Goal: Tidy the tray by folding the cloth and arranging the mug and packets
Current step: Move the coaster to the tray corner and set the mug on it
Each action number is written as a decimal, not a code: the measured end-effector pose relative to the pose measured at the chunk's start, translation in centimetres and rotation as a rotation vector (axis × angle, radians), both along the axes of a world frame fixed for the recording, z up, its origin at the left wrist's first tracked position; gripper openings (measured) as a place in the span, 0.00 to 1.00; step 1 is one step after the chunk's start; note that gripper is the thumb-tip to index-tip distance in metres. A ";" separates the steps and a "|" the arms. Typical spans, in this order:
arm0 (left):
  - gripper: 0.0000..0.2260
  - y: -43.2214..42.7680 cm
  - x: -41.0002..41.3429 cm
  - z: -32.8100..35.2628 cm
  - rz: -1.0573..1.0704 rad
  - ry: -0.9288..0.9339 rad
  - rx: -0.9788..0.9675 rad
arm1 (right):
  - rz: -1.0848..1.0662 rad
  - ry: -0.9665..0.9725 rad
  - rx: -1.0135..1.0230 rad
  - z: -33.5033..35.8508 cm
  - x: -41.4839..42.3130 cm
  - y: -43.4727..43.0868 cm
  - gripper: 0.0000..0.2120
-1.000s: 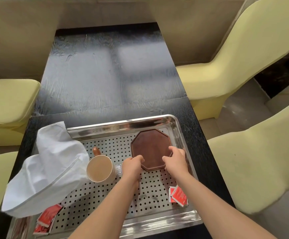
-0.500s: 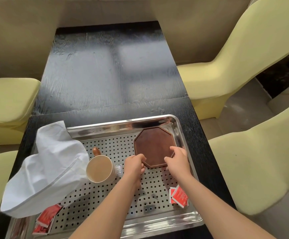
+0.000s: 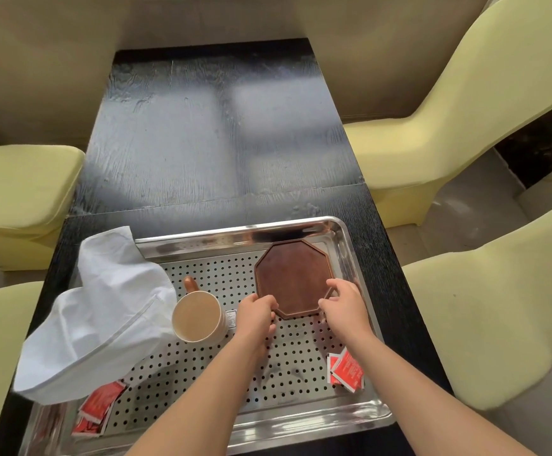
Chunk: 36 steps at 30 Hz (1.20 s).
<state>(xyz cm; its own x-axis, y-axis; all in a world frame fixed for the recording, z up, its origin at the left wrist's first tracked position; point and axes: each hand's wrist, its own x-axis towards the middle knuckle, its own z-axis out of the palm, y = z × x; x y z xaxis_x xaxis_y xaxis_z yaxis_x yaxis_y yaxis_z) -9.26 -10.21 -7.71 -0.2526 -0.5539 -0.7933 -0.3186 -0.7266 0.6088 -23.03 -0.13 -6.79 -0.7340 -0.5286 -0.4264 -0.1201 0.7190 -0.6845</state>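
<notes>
A: What does each grip have?
B: Left hand (image 3: 255,313) and right hand (image 3: 343,306) both pinch the near edge of the brown octagonal board (image 3: 292,279), fingers curled onto its rim. It lies in the far right corner of the steel tray (image 3: 235,233).
A: And the rest?
B: The mug (image 3: 199,315) stands just left of the left hand, touching the crumpled white cloth (image 3: 103,311) draped over the tray's left rim. Red packets (image 3: 347,373) lie near right; more packets (image 3: 97,406) lie near left. The tray sits on the black worktop (image 3: 202,143).

Two bare forearms reach forward; left hand (image 3: 254,315) and right hand (image 3: 345,309) curl their fingers (image 3: 335,284) close together, palms down.
</notes>
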 end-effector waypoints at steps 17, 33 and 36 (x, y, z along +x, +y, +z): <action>0.23 5.8 14.7 1.8 -0.826 -0.610 -0.762 | 0.356 -0.011 -0.081 3.9 7.7 -2.2 0.29; 0.26 6.6 23.4 -1.5 -0.908 -0.833 -0.792 | 0.649 0.268 -0.100 3.7 16.1 -6.9 0.53; 0.26 6.7 23.3 -1.4 -0.926 -0.844 -0.789 | 0.646 0.275 -0.085 3.3 16.2 -7.3 0.52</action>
<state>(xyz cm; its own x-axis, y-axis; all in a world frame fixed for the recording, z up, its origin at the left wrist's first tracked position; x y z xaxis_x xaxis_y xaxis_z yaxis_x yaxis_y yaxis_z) 14.06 -3.56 -9.13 -0.3764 -0.8046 -0.4594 -0.9253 0.3509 0.1437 -6.80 -7.39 -3.50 -0.3375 -0.9179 -0.2088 -0.6814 0.3913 -0.6185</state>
